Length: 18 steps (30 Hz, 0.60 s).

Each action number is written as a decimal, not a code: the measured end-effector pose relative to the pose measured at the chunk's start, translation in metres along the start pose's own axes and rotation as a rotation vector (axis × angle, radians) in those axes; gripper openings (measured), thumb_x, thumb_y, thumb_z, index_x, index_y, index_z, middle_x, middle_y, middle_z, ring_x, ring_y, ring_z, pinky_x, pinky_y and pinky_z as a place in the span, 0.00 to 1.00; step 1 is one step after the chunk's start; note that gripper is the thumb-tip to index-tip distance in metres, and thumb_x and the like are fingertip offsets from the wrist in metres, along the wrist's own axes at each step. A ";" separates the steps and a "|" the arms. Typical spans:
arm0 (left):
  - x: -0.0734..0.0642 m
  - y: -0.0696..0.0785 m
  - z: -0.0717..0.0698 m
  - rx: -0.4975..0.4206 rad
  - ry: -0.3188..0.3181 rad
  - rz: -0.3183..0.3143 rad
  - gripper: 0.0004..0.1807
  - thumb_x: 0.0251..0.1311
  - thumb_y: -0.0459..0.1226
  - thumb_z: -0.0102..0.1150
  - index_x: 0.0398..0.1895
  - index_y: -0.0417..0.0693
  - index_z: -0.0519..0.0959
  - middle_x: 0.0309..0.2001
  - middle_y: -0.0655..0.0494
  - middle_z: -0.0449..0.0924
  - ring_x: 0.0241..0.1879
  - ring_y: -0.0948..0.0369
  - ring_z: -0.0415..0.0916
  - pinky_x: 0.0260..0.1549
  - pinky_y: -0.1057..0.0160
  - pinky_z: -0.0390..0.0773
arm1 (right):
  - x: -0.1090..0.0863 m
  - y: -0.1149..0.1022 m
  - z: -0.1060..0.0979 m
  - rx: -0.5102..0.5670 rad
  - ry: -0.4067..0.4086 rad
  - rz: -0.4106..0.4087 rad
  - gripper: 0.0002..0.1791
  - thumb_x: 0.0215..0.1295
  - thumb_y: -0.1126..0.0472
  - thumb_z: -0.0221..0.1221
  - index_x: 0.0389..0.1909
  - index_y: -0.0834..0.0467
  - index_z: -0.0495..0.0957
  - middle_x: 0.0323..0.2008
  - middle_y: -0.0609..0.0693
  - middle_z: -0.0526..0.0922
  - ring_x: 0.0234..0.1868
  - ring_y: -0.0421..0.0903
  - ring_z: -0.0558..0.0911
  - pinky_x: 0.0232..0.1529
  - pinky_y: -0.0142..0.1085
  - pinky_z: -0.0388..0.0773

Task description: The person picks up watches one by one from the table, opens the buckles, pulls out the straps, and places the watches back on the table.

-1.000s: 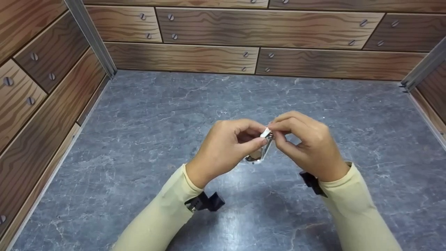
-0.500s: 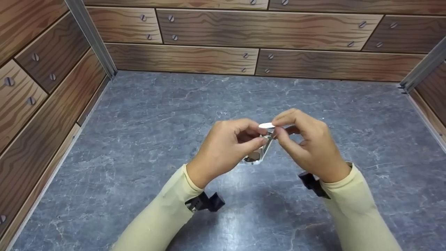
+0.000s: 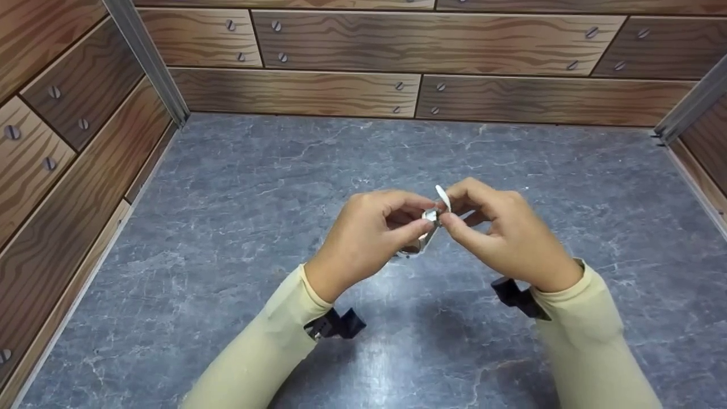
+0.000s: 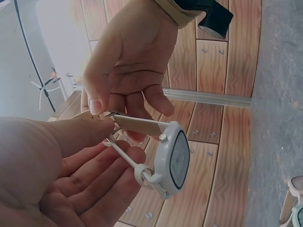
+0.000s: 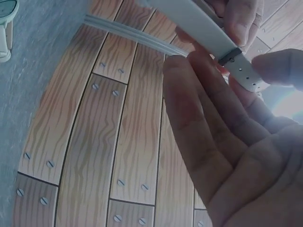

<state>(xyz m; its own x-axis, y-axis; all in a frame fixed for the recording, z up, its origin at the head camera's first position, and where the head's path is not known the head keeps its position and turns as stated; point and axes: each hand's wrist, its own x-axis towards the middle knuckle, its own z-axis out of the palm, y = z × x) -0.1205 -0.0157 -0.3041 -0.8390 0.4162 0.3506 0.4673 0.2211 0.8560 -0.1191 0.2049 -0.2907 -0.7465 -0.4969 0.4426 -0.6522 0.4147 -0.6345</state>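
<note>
Holding the watch (image 4: pixel 166 155) just beside the left grip (image 3: pixel 363 237), pinching near the buckle (image 5: pixel 230 56). Pinching the strap end (image 3: pixel 443 197) with the right grip (image 3: pixel 511 230), now pointing it up instead of sideways, so probably working it free or through, tbh.

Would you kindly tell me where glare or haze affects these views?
Head: pale glare on the tabletop, soft dark shadows either side; left wrist: upper left washed out, markings on the watch too faint to read; right wrist: bright flare at the right edge, below the thumb.
</note>
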 end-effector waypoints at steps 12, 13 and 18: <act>0.000 -0.001 -0.001 0.154 0.021 0.051 0.09 0.68 0.37 0.68 0.49 0.47 0.88 0.43 0.57 0.87 0.37 0.73 0.83 0.38 0.72 0.83 | 0.003 0.004 0.005 -0.016 -0.048 -0.027 0.14 0.66 0.69 0.68 0.47 0.61 0.75 0.41 0.44 0.86 0.37 0.41 0.88 0.40 0.32 0.86; 0.000 -0.002 -0.001 0.157 0.021 0.053 0.09 0.68 0.37 0.68 0.48 0.47 0.88 0.43 0.58 0.87 0.37 0.72 0.83 0.39 0.72 0.82 | 0.003 0.004 0.004 -0.009 -0.043 -0.038 0.13 0.66 0.69 0.68 0.47 0.62 0.75 0.41 0.44 0.86 0.37 0.41 0.88 0.39 0.32 0.86; 0.000 -0.002 -0.002 0.155 0.015 0.047 0.08 0.69 0.38 0.67 0.46 0.47 0.87 0.42 0.59 0.87 0.38 0.72 0.83 0.40 0.73 0.82 | 0.003 0.004 0.004 0.029 -0.025 -0.064 0.12 0.67 0.69 0.67 0.47 0.61 0.77 0.40 0.43 0.87 0.37 0.41 0.88 0.39 0.33 0.86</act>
<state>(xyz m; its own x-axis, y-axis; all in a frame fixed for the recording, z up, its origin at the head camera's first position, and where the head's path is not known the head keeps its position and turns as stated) -0.1220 -0.0182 -0.3048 -0.8189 0.4166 0.3949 0.5422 0.3357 0.7702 -0.1230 0.2022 -0.2945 -0.6995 -0.5410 0.4670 -0.6942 0.3592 -0.6237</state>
